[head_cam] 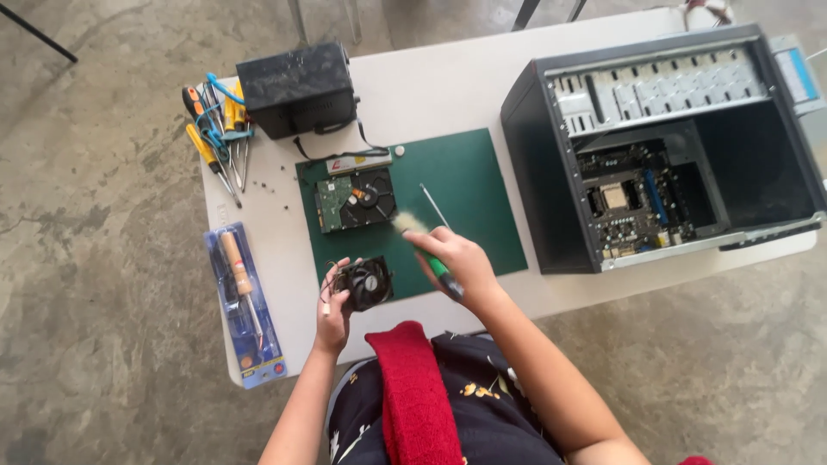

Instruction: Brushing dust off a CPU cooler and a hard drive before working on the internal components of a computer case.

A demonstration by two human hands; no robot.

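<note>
My left hand (332, 303) grips a small black cooler fan (366, 283) by its left side, just above the near edge of the green mat (474, 185). My right hand (455, 257) holds a green-handled brush (424, 244) whose pale bristles point up-left, over the mat and just right of the fan. A hard drive (355, 199) lies circuit side up on the mat beyond the fan. A thin metal rod (434, 205) lies on the mat beside it.
An open black computer case (663, 146) lies on its side at the right with the motherboard (633, 198) exposed. A black power supply box (297, 89) sits at the back left, several screwdrivers (215, 129) beside it. A packaged screwdriver (244, 306) lies near the table's left edge. A red cloth (413, 387) covers my lap.
</note>
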